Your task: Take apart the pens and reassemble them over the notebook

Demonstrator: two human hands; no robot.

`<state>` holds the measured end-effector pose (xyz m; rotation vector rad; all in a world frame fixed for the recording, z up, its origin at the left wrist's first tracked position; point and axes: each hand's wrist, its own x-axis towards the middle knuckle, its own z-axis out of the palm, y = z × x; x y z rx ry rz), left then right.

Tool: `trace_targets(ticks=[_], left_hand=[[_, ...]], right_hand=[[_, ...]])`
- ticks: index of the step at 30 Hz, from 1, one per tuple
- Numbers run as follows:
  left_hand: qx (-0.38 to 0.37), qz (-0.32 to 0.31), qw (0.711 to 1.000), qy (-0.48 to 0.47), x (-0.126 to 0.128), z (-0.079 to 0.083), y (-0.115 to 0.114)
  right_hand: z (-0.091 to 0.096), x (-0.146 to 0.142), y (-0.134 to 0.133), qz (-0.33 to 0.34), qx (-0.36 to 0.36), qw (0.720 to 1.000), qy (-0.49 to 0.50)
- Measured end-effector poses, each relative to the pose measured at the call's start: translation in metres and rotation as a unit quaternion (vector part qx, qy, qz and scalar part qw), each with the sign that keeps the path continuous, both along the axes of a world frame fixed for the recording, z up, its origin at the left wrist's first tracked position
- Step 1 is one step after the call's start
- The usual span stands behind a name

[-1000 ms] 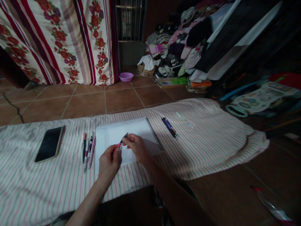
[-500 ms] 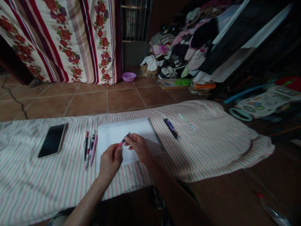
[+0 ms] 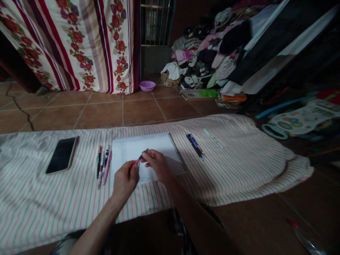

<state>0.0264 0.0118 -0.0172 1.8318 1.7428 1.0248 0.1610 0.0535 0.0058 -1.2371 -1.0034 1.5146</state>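
Observation:
Above the spiral notebook (image 3: 156, 141), a pen (image 3: 139, 159) with a red and dark barrel is held slantwise between both hands. My left hand (image 3: 126, 177) is closed around its red lower end. The fingertips of my right hand (image 3: 155, 161) pinch the dark upper end. The notebook lies open with its coil on the right and faint writing along the left and top of the page. Several pens (image 3: 104, 166) lie side by side just left of the notebook. Another small group of dark and purple pens (image 3: 195, 146) rests right of the coil.
A phone (image 3: 62, 155) lies at the left on the striped cloth (image 3: 239, 159). A pale green stick-like item (image 3: 213, 137) is at the right. Beyond are a tiled floor, a purple basin (image 3: 147, 86), a floral curtain (image 3: 77, 46) and a heap of clothes (image 3: 207, 53).
The whole view has shifted slightly. Both hands keep nearly the same grip on the pen, and the other things stay in place.

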Motion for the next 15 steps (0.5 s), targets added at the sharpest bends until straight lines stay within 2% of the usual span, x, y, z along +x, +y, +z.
trace_targets(ticks=[6, 15], left_hand=[[-0.013, -0.009, 1.000, 0.002, 0.0009, 0.0001, -0.0008], [-0.010, 0.000, 1.000, 0.003, 0.0001, 0.0057, -0.0018]], right_hand=[[-0.0054, -0.0004, 0.0018, -0.025, 0.021, 0.999, 0.001], [0.0018, 0.0026, -0.0018, 0.009, -0.009, 0.998, 0.058]])
